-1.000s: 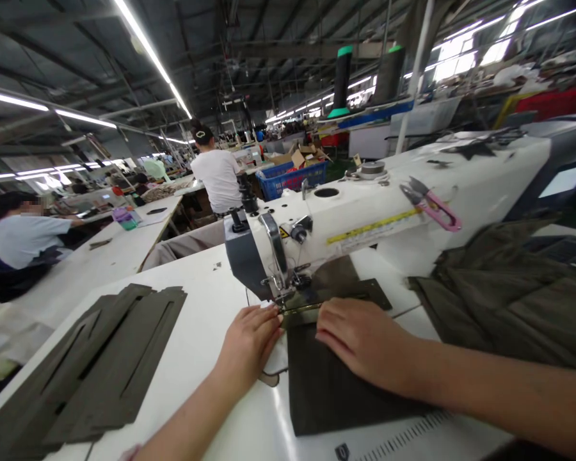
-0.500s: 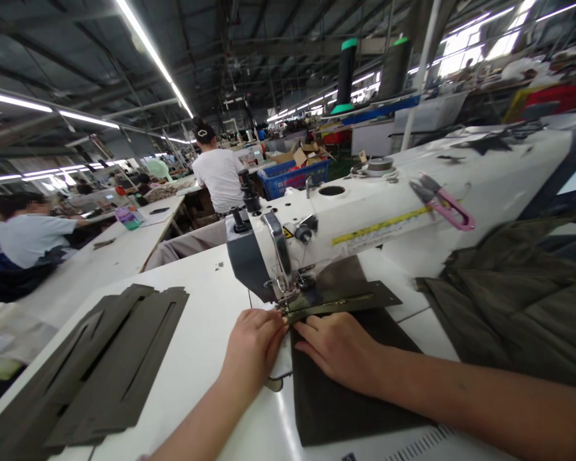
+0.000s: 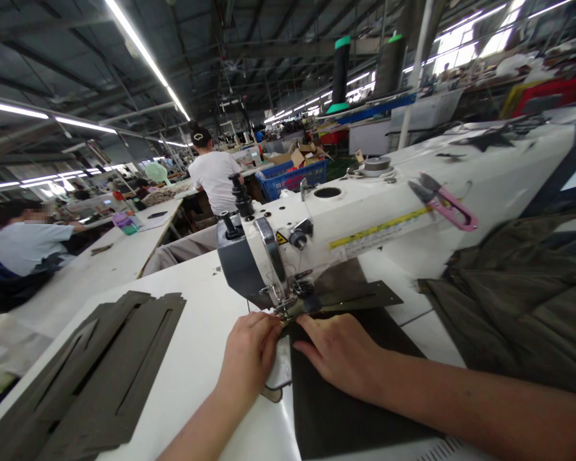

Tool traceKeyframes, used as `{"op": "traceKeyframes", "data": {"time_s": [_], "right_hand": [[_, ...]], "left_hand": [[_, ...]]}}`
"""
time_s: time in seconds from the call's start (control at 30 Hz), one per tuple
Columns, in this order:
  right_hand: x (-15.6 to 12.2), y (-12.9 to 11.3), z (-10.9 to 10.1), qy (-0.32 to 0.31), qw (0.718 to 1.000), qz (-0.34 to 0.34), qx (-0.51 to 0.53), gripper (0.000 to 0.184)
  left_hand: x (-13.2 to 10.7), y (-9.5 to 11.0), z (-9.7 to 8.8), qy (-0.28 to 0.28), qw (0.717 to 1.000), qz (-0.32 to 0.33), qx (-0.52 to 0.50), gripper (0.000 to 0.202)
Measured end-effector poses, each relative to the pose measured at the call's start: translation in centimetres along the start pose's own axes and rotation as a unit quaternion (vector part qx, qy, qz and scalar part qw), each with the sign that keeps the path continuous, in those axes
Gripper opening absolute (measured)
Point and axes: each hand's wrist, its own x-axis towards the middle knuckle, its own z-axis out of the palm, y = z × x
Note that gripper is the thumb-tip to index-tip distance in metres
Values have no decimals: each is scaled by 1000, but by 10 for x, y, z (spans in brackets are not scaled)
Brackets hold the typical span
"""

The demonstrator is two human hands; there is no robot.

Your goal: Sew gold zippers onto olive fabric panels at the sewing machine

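A white sewing machine (image 3: 288,256) stands before me, with dark olive fabric (image 3: 350,410) under its needle and spread toward me. A narrow olive strip (image 3: 365,298) with a slit lies across that fabric, its left end at the presser foot (image 3: 282,308). My left hand (image 3: 250,349) is left of the foot, fingers bent and thumb pinched on the fabric's edge; the fingertips are partly hidden. My right hand (image 3: 338,349) lies on the fabric right of the foot, index finger stretched to the strip and thumb apart.
Slit olive pieces (image 3: 110,365) are stacked at left. Crumpled olive fabric (image 3: 513,307) lies at right. Pink-handled thread snips (image 3: 446,202) rest on the machine arm. Thread cones (image 3: 340,73) stand behind. Two people in white shirts (image 3: 216,179) sit beyond, near a blue crate (image 3: 292,179).
My right hand's index finger has moved up and closer to the presser foot. The strip has slid slightly under the foot. My left hand stays near the same spot. The view has shifted a little.
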Motion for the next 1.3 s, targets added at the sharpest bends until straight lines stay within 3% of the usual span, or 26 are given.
{"op": "traceKeyframes", "data": {"time_s": [0.2, 0.4, 0.5, 0.57, 0.63, 0.73, 0.93, 1.3], "right_hand": [[1, 0, -1, -9, 999, -42, 3, 21], [-7, 5, 0, 3, 995, -102, 2, 16], [-8, 4, 3, 86, 984, -156, -18, 8], [-6, 4, 7, 184, 968, -162, -50, 9], [-2, 6, 11, 239, 957, -152, -66, 11], [5, 11, 17, 200, 968, -149, -39, 25], [14, 21, 15, 78, 978, -193, -32, 31], [20, 26, 13, 77, 979, -190, -10, 29]], "left_hand": [[0, 1, -1, 0, 1000, -10, -12, 20], [-6, 0, 5, 22, 997, 69, 41, 18], [-9, 3, 7, 17, 992, 94, 85, 19], [-10, 6, 8, 16, 990, 92, 105, 19], [-11, 10, 10, 15, 988, 84, 126, 20], [-12, 15, 12, 17, 985, 71, 158, 19], [-13, 20, 12, 7, 979, 46, 196, 14], [-7, 14, 11, 4, 975, 82, 209, 16]]}}
